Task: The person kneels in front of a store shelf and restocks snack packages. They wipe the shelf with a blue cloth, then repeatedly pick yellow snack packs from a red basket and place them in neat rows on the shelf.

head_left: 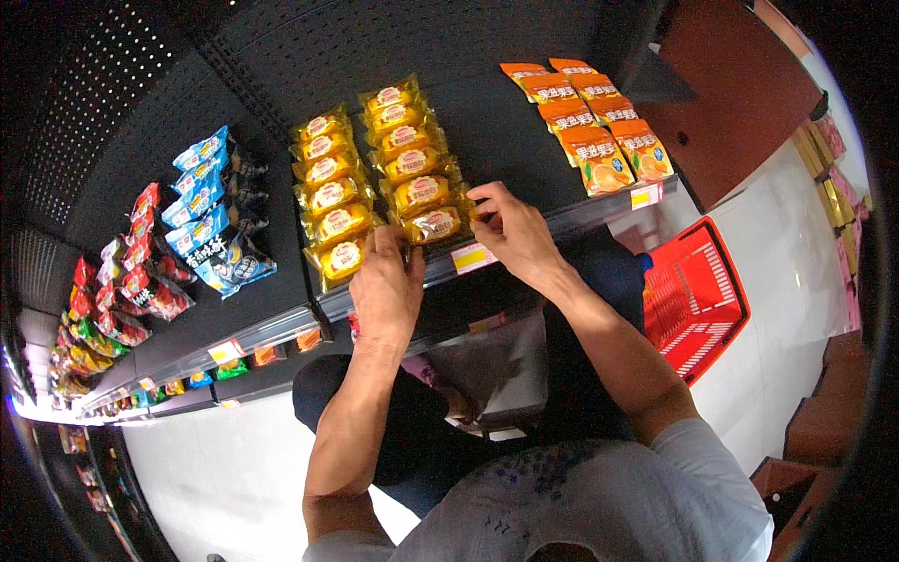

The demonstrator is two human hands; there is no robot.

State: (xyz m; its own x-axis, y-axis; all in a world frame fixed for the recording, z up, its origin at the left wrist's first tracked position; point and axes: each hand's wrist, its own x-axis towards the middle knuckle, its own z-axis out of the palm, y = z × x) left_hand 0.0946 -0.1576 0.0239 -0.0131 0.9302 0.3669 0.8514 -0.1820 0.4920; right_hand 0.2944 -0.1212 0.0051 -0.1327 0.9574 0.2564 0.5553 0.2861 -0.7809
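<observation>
Two rows of yellow wrapped snack cakes stand on a black shelf in front of me. My left hand [386, 284] is at the front of the gap between the rows, its fingertips by the front cake of the left row [342, 259] and the near corner of the right row's front cake [432, 225]. On the other side of that front cake, my right hand [511, 235] has its thumb and forefinger curled at the edge of the wrapper. Whether either hand grips the film cannot be told. Both hands are just above the shelf's front edge.
Orange pouches [600, 158] stand in two rows at the shelf's right end. Blue bags [218, 239] and red bags [144, 288] line the left. A clear price rail [281, 319] edges the shelf. A red plastic basket [734, 295] is on the floor at right, near brown boards [737, 98].
</observation>
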